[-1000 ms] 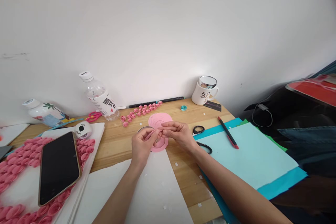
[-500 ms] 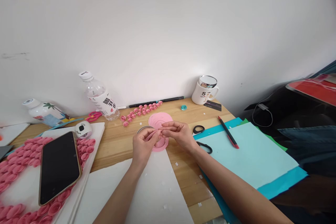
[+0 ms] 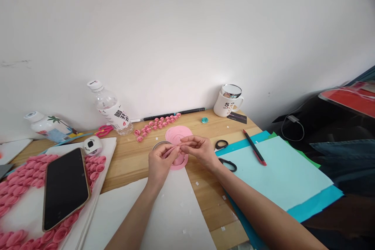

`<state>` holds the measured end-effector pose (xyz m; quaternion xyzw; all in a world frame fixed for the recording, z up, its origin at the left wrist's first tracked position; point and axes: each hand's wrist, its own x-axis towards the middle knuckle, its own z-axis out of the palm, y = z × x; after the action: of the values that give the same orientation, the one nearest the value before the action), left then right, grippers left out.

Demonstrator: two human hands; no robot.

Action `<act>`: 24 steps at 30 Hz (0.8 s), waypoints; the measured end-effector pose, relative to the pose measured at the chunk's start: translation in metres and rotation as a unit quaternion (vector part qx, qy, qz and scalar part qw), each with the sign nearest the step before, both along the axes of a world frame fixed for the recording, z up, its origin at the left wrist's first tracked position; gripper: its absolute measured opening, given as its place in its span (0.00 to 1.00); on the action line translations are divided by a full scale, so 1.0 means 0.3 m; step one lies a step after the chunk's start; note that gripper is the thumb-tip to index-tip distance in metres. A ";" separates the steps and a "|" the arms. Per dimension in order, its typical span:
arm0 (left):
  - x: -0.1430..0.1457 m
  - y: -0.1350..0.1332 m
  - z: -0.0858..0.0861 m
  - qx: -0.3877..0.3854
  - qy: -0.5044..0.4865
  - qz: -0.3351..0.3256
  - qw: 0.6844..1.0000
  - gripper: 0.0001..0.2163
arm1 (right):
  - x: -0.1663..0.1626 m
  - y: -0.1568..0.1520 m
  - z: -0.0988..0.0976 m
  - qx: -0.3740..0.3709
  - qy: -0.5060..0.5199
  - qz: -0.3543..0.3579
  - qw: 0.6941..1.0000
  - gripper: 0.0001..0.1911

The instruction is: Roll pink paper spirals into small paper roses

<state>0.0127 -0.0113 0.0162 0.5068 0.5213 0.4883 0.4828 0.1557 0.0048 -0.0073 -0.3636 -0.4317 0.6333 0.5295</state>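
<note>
Both hands meet above the wooden table [image 3: 131, 160]. My left hand [image 3: 159, 162] and my right hand [image 3: 199, 149] pinch a pink paper strip [image 3: 175, 149] between their fingertips, fingers closed on it. The strip's loose spiral [image 3: 179, 162] hangs to the table under the hands. Just behind lies a pink paper disc cut in a spiral [image 3: 178, 133]. A row of small rolled pink paper roses [image 3: 156, 124] sits further back.
At left a white board [image 3: 108, 144] edged with pink roses carries a black phone [image 3: 65, 187] and a small punch [image 3: 92, 145]. Two bottles [image 3: 109, 108], pink scissors [image 3: 103, 130], black pen [image 3: 175, 113], mug [image 3: 228, 101], black scissors [image 3: 225, 154], red pen [image 3: 254, 147] on light blue paper [image 3: 278, 172].
The hands stay in place; the fingers shift slightly on the pink strip. The view tilts a little.
</note>
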 end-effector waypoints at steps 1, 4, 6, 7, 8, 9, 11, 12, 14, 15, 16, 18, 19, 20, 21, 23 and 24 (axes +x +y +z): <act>0.001 0.000 0.000 -0.001 0.000 0.001 1.000 0.08 | 0.000 0.000 0.001 0.001 -0.002 -0.002 1.000 0.16; 0.002 0.000 0.000 0.003 0.006 0.007 1.000 0.07 | 0.000 -0.002 0.006 0.001 -0.004 -0.009 1.000 0.15; 0.001 0.000 -0.002 0.008 0.011 0.007 1.000 0.07 | 0.000 -0.002 0.009 -0.001 -0.005 -0.013 1.000 0.15; 0.001 0.000 -0.003 0.010 0.011 0.004 1.000 0.07 | 0.001 -0.002 0.010 0.000 -0.005 -0.014 1.000 0.15; 0.000 0.000 -0.004 0.012 0.010 0.000 1.000 0.08 | 0.001 -0.002 0.010 0.000 -0.005 -0.014 1.000 0.15; 0.000 0.000 -0.005 0.012 0.009 -0.004 1.000 0.08 | 0.002 -0.001 0.010 0.001 -0.005 -0.013 1.000 0.15; -0.001 -0.001 -0.003 0.010 0.009 -0.005 1.000 0.08 | 0.004 0.000 0.008 0.003 -0.005 -0.009 1.000 0.14; -0.001 -0.002 -0.001 0.008 0.011 -0.005 1.000 0.08 | 0.004 0.001 0.006 0.004 -0.003 -0.005 1.000 0.15; 0.000 -0.003 0.006 0.002 0.012 -0.002 1.000 0.07 | 0.005 0.003 0.003 0.005 -0.002 0.001 1.000 0.16; 0.000 -0.003 0.009 0.000 0.011 -0.002 1.000 0.07 | 0.005 0.003 0.001 0.006 -0.001 0.004 1.000 0.16; 0.001 -0.003 0.011 0.000 0.010 -0.003 1.000 0.07 | 0.006 0.003 -0.001 0.006 -0.002 0.005 1.000 0.16; 0.002 -0.003 0.014 0.002 0.008 -0.002 1.000 0.07 | 0.005 0.003 -0.002 0.006 -0.004 0.003 1.000 0.16; 0.002 -0.002 0.014 0.002 0.007 -0.001 1.000 0.07 | 0.005 0.003 -0.002 0.006 -0.004 0.003 1.000 0.15; 0.002 -0.002 0.014 0.001 0.005 0.001 1.000 0.07 | 0.005 0.003 -0.001 0.005 -0.002 0.003 1.000 0.14; 0.002 -0.002 0.013 -0.001 0.004 0.002 1.000 0.07 | 0.005 0.003 0.001 0.004 0.000 0.002 1.000 0.14; 0.002 -0.002 0.011 -0.003 0.005 0.003 1.000 0.08 | 0.005 0.002 0.005 0.003 0.005 0.004 1.000 0.14; 0.001 -0.002 0.010 -0.003 0.006 0.003 1.000 0.08 | 0.005 0.001 0.007 0.003 0.008 0.005 1.000 0.14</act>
<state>0.0130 -0.0118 0.0192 0.5066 0.5269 0.4852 0.4799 0.1573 0.0051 -0.0050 -0.3546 -0.4315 0.6376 0.5307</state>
